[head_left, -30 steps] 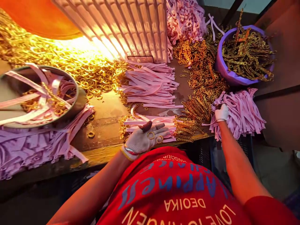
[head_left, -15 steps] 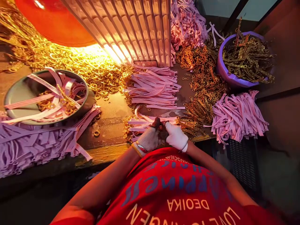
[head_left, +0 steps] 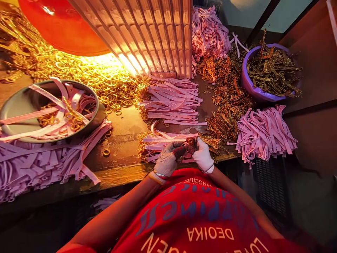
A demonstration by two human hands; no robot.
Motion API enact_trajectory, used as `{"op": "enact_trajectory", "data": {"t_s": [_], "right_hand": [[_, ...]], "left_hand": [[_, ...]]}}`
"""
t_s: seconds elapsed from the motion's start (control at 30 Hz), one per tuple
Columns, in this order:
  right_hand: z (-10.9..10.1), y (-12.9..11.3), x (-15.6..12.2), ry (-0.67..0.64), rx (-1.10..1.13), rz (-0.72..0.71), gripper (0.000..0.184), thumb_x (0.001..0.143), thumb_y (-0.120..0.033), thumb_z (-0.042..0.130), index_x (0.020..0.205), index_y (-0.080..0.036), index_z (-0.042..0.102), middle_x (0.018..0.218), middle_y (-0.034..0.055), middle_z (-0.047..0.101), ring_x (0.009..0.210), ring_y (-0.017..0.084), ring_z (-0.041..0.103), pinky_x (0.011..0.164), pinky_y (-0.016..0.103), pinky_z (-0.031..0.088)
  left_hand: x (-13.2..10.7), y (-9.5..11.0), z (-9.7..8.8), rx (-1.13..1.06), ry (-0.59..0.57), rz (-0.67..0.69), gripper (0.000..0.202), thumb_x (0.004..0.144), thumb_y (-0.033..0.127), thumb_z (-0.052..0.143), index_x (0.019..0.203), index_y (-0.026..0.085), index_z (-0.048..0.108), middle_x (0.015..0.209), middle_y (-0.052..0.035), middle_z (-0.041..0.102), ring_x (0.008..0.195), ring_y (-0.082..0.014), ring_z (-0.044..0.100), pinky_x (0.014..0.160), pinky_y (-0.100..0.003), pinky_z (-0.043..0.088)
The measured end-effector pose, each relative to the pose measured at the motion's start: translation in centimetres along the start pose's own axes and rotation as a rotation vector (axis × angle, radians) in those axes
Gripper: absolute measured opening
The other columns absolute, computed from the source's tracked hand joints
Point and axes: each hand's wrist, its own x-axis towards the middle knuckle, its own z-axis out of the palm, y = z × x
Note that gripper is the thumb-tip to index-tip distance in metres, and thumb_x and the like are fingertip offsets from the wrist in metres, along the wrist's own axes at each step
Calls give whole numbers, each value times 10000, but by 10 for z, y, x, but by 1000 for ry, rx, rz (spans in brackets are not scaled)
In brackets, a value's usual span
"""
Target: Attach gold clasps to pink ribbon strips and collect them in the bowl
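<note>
One white-gloved left hand and white-gloved right hand meet, pinching what looks like a small gold metal ring by the brown tabletop edge, gold-ringed pink flat straps apparently done, loose pink strap pile remaining.

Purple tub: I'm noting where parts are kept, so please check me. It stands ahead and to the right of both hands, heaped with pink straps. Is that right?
Not quite. The head view shows the purple tub heaped with gold chains, not pink straps. It does stand ahead and to the right of the left hand and right hand.
</note>
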Motion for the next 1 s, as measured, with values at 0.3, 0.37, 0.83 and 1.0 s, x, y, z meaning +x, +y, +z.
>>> {"op": "enact_trajectory", "data": {"t_s": [0.3,0.37,0.83,1.0], "right_hand": [[-26,-20,-4,-297,-862,-122,274,895,-217,553,1142,-148,651,1079,126,713,1026,232,645,944,339,476],[-23,-27,-3,-430,-1065,-79,226,867,-200,566,1068,-141,653,1017,125,715,962,234,656,874,318,480],[-63,19,-8,86,-755,164,249,945,-273,438,1019,-168,651,870,90,715,826,208,658,787,274,487],[-92,26,-11,131,-701,143,235,848,-201,457,995,-172,638,872,75,702,791,202,621,790,289,496]], "left_hand": [[-3,21,4,228,-117,64,874,669,182,781,1456,129,407,683,53,616,571,-112,554,534,-211,411],[-2,20,6,168,-143,0,841,688,187,755,1450,147,402,646,76,565,497,-96,498,466,-199,349],[111,7,48,1230,-327,210,203,922,281,554,953,148,705,810,-68,652,707,-171,615,649,-267,468],[179,-7,98,1505,-278,262,259,859,127,620,1111,119,679,1144,-189,651,1002,-260,665,869,-339,486]]}}
